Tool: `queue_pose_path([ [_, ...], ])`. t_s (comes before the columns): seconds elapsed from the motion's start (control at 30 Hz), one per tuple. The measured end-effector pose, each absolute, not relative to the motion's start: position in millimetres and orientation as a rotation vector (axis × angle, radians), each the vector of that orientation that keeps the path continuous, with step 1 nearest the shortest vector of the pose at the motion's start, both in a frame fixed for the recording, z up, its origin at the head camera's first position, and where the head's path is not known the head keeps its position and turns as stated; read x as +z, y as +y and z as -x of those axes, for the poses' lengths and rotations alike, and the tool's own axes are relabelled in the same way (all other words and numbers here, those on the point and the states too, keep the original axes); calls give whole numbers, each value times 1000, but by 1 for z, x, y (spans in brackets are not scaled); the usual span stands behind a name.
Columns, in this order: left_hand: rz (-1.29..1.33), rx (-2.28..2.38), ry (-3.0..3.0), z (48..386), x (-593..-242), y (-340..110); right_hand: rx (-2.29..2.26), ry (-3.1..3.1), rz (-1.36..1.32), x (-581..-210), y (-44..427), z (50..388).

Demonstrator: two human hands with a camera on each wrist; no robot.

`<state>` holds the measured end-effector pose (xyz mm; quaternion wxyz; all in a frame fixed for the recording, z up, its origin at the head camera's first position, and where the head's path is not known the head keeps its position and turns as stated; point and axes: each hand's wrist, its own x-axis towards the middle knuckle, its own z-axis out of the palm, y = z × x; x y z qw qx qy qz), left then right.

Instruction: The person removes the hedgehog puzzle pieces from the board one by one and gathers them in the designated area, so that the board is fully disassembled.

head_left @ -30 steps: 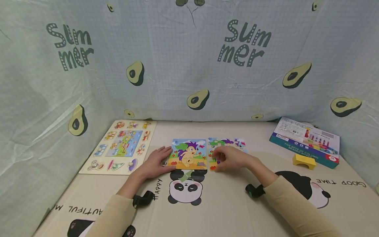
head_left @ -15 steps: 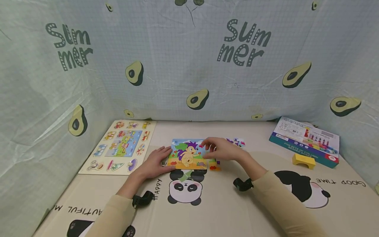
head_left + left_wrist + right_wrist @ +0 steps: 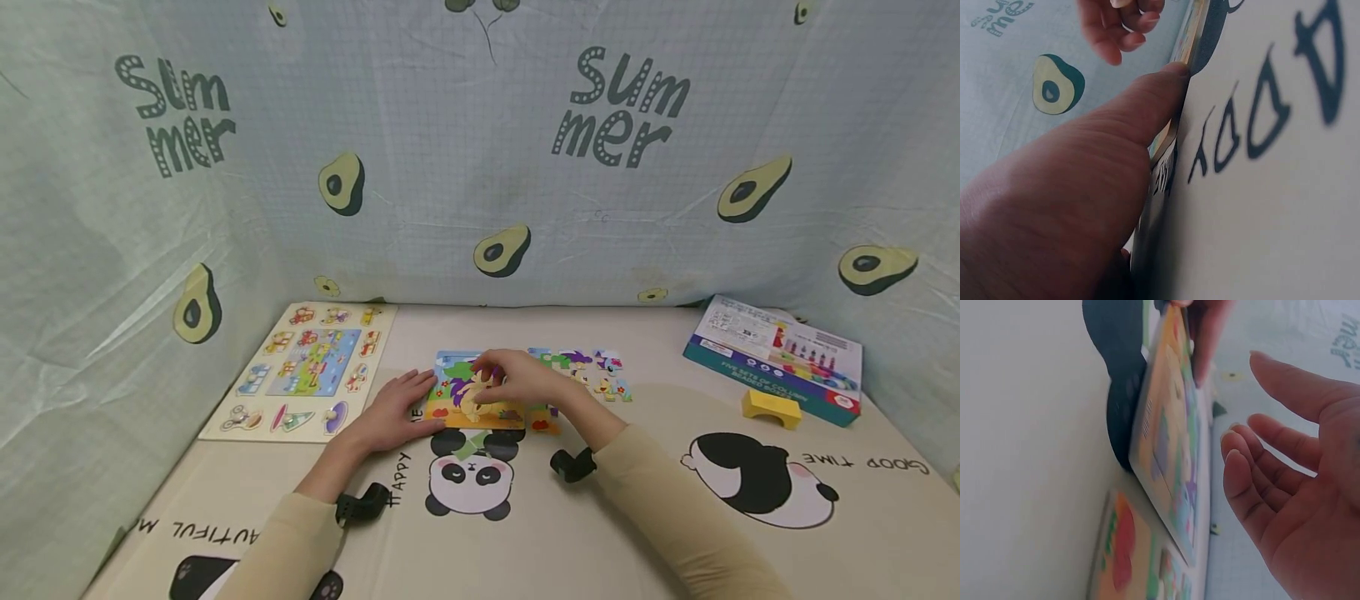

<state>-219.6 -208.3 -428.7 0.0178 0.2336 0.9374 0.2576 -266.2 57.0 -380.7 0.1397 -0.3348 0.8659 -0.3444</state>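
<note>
A hedgehog jigsaw puzzle [image 3: 453,415] lies flat in the middle of the table. My left hand [image 3: 390,414] rests at its left side with fingers extended; in the left wrist view the thumb [image 3: 1147,103] touches the puzzle's edge. Above the puzzle hovers my right hand [image 3: 521,379], covering part of the picture. The right wrist view shows the right hand's fingers [image 3: 1260,497] loosely bent and the thumb apart, with nothing between them. Close on the puzzle's right lies a second, partly filled puzzle [image 3: 542,422], with loose jigsaw pieces [image 3: 618,389] at its right side.
A wooden peg puzzle board [image 3: 255,421] with vehicle pictures lies at the back left. At the right are a flat game box [image 3: 780,358] and a yellow arch block [image 3: 771,408]. A printed curtain [image 3: 420,167] hangs behind the table and at both sides.
My right hand has moved left, from over the second puzzle to above the hedgehog puzzle. More of the pieces at the right now show. The left hand stays in place.
</note>
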Motion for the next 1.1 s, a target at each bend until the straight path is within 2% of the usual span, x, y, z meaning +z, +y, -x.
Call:
queue_pose_path([
  [1.1, -723, 833, 2913, 217, -427, -209, -746, 2571, 908, -395, 33, 262],
])
